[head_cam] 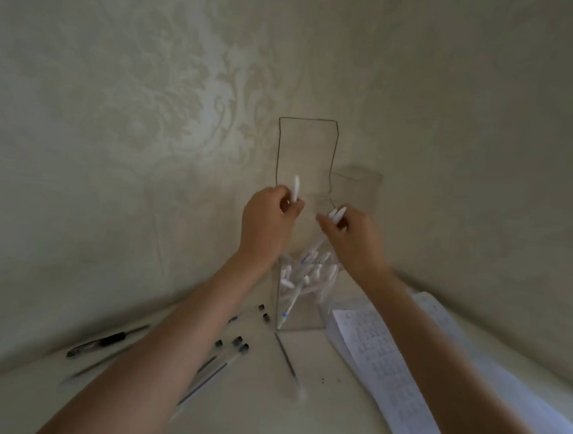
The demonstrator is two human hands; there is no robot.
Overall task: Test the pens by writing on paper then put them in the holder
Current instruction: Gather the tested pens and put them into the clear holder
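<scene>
Both hands are up over the clear holder (312,319), which stands at the back of the surface (266,417), close to the patterned wall (117,106). It's already stuffed with white pens (303,273) leaning every which way. The left grip (268,222) is pinching a single white pen (295,188) that points straight up. The right grip (351,234) is curled around what looks like two more white pens (337,214), though it's blurry. There's only a small gap between the two hands, right above the holder's open top. A tall clear panel (306,144) rises just behind them.

Down on the surface, left of the holder, lie a black pen (103,341), some clear-barrelled pens (219,367) and a few small caps (265,312). A thin refill (286,356) lies in front. The scribbled paper (380,356) runs along the right side, partly under the right forearm. The near middle of the surface is bare.
</scene>
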